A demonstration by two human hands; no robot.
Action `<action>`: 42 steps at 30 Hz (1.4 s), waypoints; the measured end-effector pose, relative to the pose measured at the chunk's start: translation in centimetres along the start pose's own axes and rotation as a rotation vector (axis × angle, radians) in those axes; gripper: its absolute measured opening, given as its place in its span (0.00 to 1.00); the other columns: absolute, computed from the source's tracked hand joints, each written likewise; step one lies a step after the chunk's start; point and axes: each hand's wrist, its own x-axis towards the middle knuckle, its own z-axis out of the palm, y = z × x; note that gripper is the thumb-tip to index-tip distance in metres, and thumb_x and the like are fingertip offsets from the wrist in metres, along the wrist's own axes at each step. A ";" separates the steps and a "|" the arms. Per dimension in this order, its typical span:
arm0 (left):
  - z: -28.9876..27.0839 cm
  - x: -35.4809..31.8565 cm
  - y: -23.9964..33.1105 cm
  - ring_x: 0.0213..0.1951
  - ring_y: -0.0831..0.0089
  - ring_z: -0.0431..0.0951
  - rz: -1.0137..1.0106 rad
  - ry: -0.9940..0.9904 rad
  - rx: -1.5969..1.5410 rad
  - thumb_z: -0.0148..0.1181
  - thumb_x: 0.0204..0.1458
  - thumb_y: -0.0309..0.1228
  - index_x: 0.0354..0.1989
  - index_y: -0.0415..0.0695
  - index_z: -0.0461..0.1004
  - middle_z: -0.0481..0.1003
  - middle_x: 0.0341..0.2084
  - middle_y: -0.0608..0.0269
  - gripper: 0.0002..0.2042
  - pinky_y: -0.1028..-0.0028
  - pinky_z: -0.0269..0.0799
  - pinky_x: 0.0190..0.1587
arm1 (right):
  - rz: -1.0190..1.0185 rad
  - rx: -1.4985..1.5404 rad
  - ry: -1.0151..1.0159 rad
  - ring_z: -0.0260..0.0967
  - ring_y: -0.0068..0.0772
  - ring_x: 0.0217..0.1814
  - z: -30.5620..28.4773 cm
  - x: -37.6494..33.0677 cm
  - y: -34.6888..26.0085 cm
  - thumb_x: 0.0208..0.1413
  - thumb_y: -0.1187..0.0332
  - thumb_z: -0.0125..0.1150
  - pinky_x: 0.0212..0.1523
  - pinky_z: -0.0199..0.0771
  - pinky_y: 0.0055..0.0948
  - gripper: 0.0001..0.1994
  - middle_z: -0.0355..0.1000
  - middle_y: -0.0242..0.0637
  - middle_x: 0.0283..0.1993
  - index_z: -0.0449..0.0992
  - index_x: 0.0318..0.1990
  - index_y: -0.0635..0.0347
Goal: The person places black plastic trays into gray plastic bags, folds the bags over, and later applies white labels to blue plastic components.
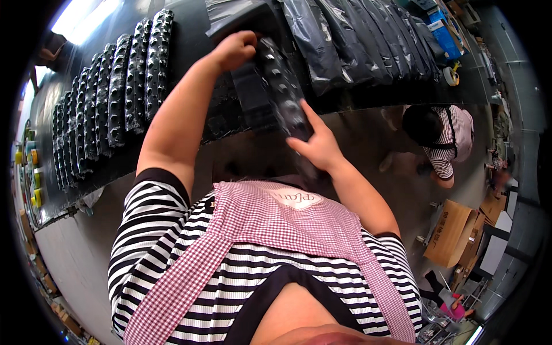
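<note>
A dark, shiny, bumpy roll [282,86] is gripped by the right hand [319,144], thumb and fingers spread about it, across the front edge of the dark surface [187,34]. The left hand [236,49] is curled at the roll's upper end; whether anything is gripped there cannot be told. The roll's lower end is blurred. Similar rolls [138,75] are lined up at left, grey plastic packages [313,46] at right, partly cut off. Lettering is printed on an apron badge [302,198], upside down, and on a cardboard box [451,230].
</note>
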 end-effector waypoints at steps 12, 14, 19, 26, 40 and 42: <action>0.5 -1.1 -5.0 0.43 0.54 0.73 -0.037 0.149 0.038 0.54 0.49 0.30 0.35 0.37 0.70 0.73 0.37 0.51 0.09 0.64 0.69 0.49 | 0.362 0.775 -0.196 0.70 0.21 0.33 -0.2 -0.6 6.9 0.59 0.74 0.63 0.34 0.73 0.22 0.20 0.75 0.33 0.35 0.70 0.59 0.66; 0.4 -1.2 -5.1 0.43 0.55 0.73 -0.077 0.133 0.036 0.54 0.49 0.30 0.35 0.37 0.71 0.73 0.37 0.51 0.09 0.64 0.69 0.49 | 0.459 0.800 -0.208 0.69 0.20 0.31 -1.9 -2.4 7.2 0.59 0.74 0.63 0.33 0.72 0.21 0.18 0.74 0.32 0.33 0.73 0.56 0.66; 0.6 -0.3 -5.3 0.43 0.55 0.74 -0.053 0.148 0.030 0.55 0.49 0.31 0.36 0.38 0.72 0.74 0.38 0.50 0.10 0.64 0.70 0.49 | 1.145 0.570 -0.083 0.72 0.44 0.62 -4.3 -10.2 18.3 0.62 0.64 0.59 0.58 0.75 0.44 0.27 0.67 0.47 0.67 0.65 0.69 0.55; 0.2 -0.1 -6.1 0.41 0.54 0.75 -0.095 0.135 0.035 0.55 0.48 0.31 0.34 0.38 0.71 0.73 0.35 0.49 0.09 0.62 0.70 0.47 | 0.351 -0.170 -0.039 0.78 0.32 0.48 -4.7 -4.5 13.0 0.61 0.71 0.56 0.45 0.79 0.29 0.15 0.81 0.41 0.44 0.79 0.53 0.61; -2.4 2.1 -5.0 0.46 0.76 0.73 -0.116 -0.029 -0.767 0.53 0.56 0.26 0.40 0.42 0.74 0.77 0.49 0.65 0.06 0.75 0.66 0.53 | -0.042 0.019 -0.081 0.71 0.55 0.60 6.1 3.0 0.6 0.51 0.52 0.70 0.61 0.69 0.36 0.48 0.71 0.59 0.58 0.50 0.71 0.68; -1.3 1.0 -5.3 0.46 0.76 0.73 -0.180 0.012 -0.788 0.53 0.56 0.26 0.39 0.42 0.73 0.77 0.49 0.64 0.05 0.75 0.65 0.54 | 0.110 0.127 -0.110 0.79 0.48 0.42 4.1 5.8 1.6 0.55 0.50 0.67 0.46 0.76 0.35 0.30 0.80 0.48 0.38 0.73 0.57 0.64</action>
